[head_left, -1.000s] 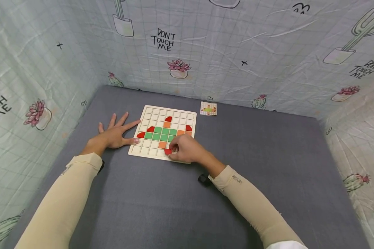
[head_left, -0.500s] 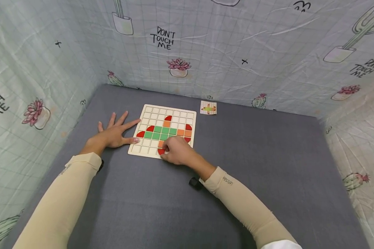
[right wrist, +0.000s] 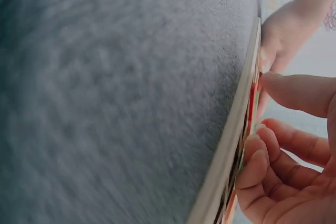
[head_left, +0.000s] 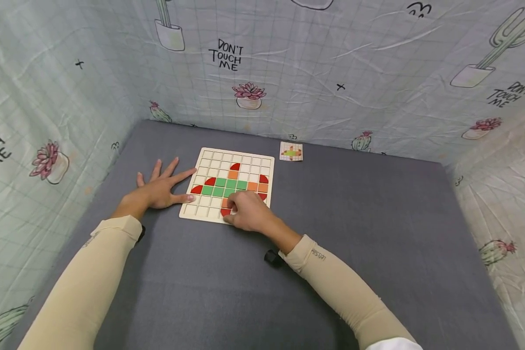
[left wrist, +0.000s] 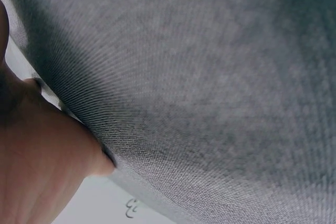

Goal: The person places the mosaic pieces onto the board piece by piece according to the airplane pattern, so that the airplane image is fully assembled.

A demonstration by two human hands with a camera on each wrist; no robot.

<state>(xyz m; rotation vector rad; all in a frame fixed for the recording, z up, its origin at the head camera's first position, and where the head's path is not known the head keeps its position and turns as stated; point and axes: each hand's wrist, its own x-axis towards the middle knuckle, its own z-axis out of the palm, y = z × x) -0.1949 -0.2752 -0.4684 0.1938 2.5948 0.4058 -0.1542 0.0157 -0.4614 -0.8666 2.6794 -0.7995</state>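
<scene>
A cream wooden grid board point(head_left: 253, 163) lies flat on the dark grey cloth, with green square tiles point(head_left: 219, 190), orange square tiles and several red quarter-circle tiles set in its cells. At the board's near edge my right hand point(head_left: 250, 211) holds a red quarter-circle tile point(head_left: 225, 212) between thumb and curled fingers, covering the cells around it. The right wrist view shows that tile point(right wrist: 252, 106) flat at board level, the thumb at its far end. My left hand point(head_left: 159, 191) lies spread, thumb and index fingertip on the board's left edge.
Behind the board's right corner lies a small printed card point(head_left: 291, 151) with a similar coloured pattern. Grey cloth point(head_left: 354, 218) stretches to the right and in front. Patterned fabric point(head_left: 288, 73) hangs as walls at the back and sides.
Over the last second my right hand has moved left along the board's near edge with the red quarter-circle tile, then stayed nearly still. My left hand has kept its place.
</scene>
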